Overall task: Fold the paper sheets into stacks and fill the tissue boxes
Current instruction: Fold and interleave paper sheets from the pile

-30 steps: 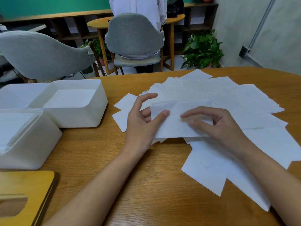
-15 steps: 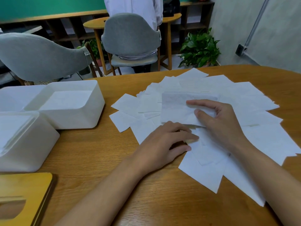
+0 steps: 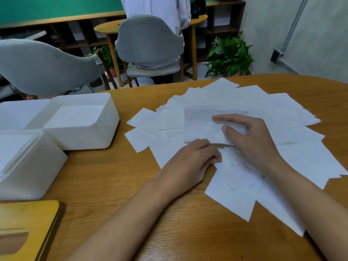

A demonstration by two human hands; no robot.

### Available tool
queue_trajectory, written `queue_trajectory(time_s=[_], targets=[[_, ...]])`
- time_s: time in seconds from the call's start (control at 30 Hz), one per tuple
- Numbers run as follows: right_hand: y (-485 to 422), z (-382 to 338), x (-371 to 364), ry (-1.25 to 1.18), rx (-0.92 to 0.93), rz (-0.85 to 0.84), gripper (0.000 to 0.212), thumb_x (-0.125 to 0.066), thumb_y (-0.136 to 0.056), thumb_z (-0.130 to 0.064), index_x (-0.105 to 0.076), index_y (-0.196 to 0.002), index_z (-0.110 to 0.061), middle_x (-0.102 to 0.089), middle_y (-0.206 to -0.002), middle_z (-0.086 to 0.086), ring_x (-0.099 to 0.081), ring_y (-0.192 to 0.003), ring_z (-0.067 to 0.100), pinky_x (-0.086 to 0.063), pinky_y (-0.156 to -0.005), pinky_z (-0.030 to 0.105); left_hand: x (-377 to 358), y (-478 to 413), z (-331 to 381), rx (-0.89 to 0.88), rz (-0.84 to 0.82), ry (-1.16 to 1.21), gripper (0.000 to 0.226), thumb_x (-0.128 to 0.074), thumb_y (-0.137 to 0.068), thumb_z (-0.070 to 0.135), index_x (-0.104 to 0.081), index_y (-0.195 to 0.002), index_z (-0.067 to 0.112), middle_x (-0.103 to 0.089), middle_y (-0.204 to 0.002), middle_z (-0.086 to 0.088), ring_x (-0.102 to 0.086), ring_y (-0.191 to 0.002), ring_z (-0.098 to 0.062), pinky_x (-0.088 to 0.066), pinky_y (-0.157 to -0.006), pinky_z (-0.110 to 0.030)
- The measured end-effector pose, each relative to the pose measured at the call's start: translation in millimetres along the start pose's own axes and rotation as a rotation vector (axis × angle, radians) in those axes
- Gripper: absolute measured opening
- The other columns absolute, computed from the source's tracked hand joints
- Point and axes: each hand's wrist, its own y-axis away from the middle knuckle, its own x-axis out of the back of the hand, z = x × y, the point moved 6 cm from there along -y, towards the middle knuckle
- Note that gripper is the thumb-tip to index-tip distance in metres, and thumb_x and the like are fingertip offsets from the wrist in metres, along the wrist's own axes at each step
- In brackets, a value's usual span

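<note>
Sheets of paper (image 3: 293, 161) are lying fanned out and overlapping across the right half of the wooden table (image 3: 116, 185). One folded sheet (image 3: 201, 125) is sitting on top of the spread, near its middle.

The right hand (image 3: 252, 142) is resting on the right end of this folded sheet. Its index finger and thumb are stretching out flat and pressing down on the paper, while the other fingers are bending loosely behind them.

The left hand (image 3: 192, 161) is lying knuckles-up just beside the near edge of the folded sheet. Its fingers are curling down onto the loose sheets beneath, and I cannot tell whether they are pinching anything.

Two white tissue boxes are standing open at the left, well apart from the spread. The far box (image 3: 90, 136) is holding a flat stack of paper. The near box (image 3: 37, 176) is touching it at one corner, and its contents are showing only partly.

A wooden lid (image 3: 28, 217) with a slot is lying at the bottom left corner. Grey chairs (image 3: 148, 38) and a potted plant (image 3: 229, 55) are standing beyond the table.
</note>
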Motion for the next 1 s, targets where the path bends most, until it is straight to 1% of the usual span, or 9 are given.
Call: queue_trajectory(time_s=[0.1, 0.17, 0.23, 0.33, 0.43, 0.57, 0.67, 0.8, 1.0], targets=[[-1, -1, -1, 0.012, 0.015, -0.003, 0.036, -0.061, -0.098, 0.001, -0.080, -0.115, -0.026, -0.075, -0.118, -0.021, -0.061, -0.120, -0.007, -0.044, -0.105, 0.011, 3, -1, 2, 0.082, -0.010, 0.077, 0.022, -0.064, -0.104, 0.026, -0.069, -0.124, 0.018, -0.060, -0.113, 0.007, -0.056, -0.103, -0.006, -0.047, -0.089, -0.022], [-1, -1, -2, 0.027, 0.022, -0.006, 0.036, -0.061, -0.098, 0.000, -0.079, -0.115, -0.026, -0.075, -0.118, -0.021, -0.061, -0.121, -0.007, -0.044, -0.106, 0.013, 0, -2, 3, 0.126, -0.043, 0.076, 0.032, -0.068, -0.102, 0.033, -0.067, -0.131, 0.021, -0.061, -0.116, 0.010, -0.056, -0.107, -0.005, -0.047, -0.093, -0.024], [-1, -1, -1, 0.029, 0.020, -0.003, 0.037, -0.060, -0.099, 0.000, -0.079, -0.115, -0.027, -0.074, -0.118, -0.021, -0.061, -0.122, -0.006, -0.044, -0.107, 0.015, -1, -4, 4, 0.138, -0.040, 0.083, 0.032, -0.071, -0.100, 0.030, -0.068, -0.130, 0.021, -0.062, -0.109, 0.010, -0.056, -0.101, -0.004, -0.048, -0.090, -0.023], [-1, 0, 0, 0.020, 0.018, 0.003, 0.038, -0.059, -0.099, 0.001, -0.079, -0.116, -0.026, -0.074, -0.119, -0.020, -0.061, -0.122, -0.006, -0.044, -0.107, 0.015, 0, -5, 3, 0.167, -0.016, 0.139, 0.029, -0.074, -0.098, 0.022, -0.070, -0.126, 0.021, -0.063, -0.096, 0.011, -0.057, -0.089, -0.003, -0.044, -0.083, -0.015], [-2, 1, 1, 0.011, 0.012, 0.006, 0.040, -0.058, -0.099, 0.002, -0.079, -0.116, -0.028, -0.074, -0.120, -0.021, -0.060, -0.122, -0.006, -0.044, -0.105, 0.012, 5, -3, 0, 0.231, 0.007, 0.203, 0.031, -0.075, -0.097, 0.019, -0.072, -0.128, 0.020, -0.066, -0.094, 0.009, -0.059, -0.088, -0.004, -0.043, -0.082, -0.010], [-4, 4, 4, -0.002, -0.001, 0.025, 0.040, -0.058, -0.099, 0.002, -0.078, -0.116, -0.028, -0.074, -0.120, -0.022, -0.059, -0.123, -0.008, -0.043, -0.106, 0.011, 14, 0, -2, 0.221, -0.006, 0.121, 0.031, -0.070, -0.100, 0.019, -0.072, -0.131, 0.021, -0.061, -0.095, 0.013, -0.057, -0.090, 0.002, -0.038, -0.081, -0.005], [-4, 5, 5, -0.009, -0.004, 0.033, 0.040, -0.058, -0.099, 0.003, -0.078, -0.116, -0.026, -0.074, -0.120, -0.022, -0.059, -0.123, -0.008, -0.041, -0.106, 0.010, 20, 3, -7, 0.249, 0.002, 0.103, 0.023, -0.068, -0.100, 0.018, -0.077, -0.121, 0.020, -0.060, -0.091, 0.016, -0.057, -0.087, 0.004, -0.039, -0.077, -0.005], [-3, 2, 2, -0.016, 0.020, 0.026, 0.039, -0.058, -0.099, 0.004, -0.078, -0.117, -0.024, -0.074, -0.119, -0.022, -0.059, -0.123, -0.008, -0.041, -0.104, 0.008, 23, 4, -7, 0.272, 0.036, 0.101, 0.012, -0.070, -0.094, 0.013, -0.078, -0.100, 0.019, -0.062, -0.084, 0.012, -0.060, -0.083, -0.007, -0.042, -0.072, -0.010], [-3, 2, 1, 0.012, 0.044, 0.012, 0.040, -0.058, -0.099, 0.003, -0.078, -0.118, -0.026, -0.073, -0.120, -0.024, -0.059, -0.123, -0.008, -0.041, -0.104, 0.009, 26, 7, -7, 0.314, 0.097, 0.181, 0.007, -0.069, -0.091, 0.016, -0.071, -0.089, 0.022, -0.066, -0.084, 0.009, -0.058, -0.074, -0.007, -0.039, -0.066, -0.012]])
